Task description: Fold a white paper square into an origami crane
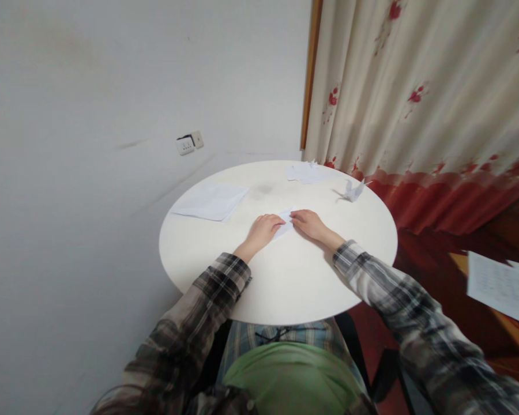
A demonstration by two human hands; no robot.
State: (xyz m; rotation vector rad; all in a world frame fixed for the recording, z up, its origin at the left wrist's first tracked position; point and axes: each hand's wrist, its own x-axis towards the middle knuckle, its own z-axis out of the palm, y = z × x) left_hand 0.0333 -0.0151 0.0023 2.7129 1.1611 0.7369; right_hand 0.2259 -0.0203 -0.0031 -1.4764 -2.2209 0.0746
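Note:
A small folded piece of white paper (284, 226) lies on the round white table (285, 288), between my two hands. My left hand (264, 229) presses on its left side, fingers curled together over the edge. From the right, my right hand (308, 223) holds the opposite side with thumb and fingers close together. Parts of the paper are hidden under my fingers. Behind my right hand stands a folded paper crane (353, 191).
A stack of white paper sheets (211, 200) lies on the table's left. More paper pieces (305, 172) are at the far edge. A wall socket (185, 145) is beyond, a floral curtain (415, 115) hangs right, and printed sheets (499, 282) rest on a wooden surface.

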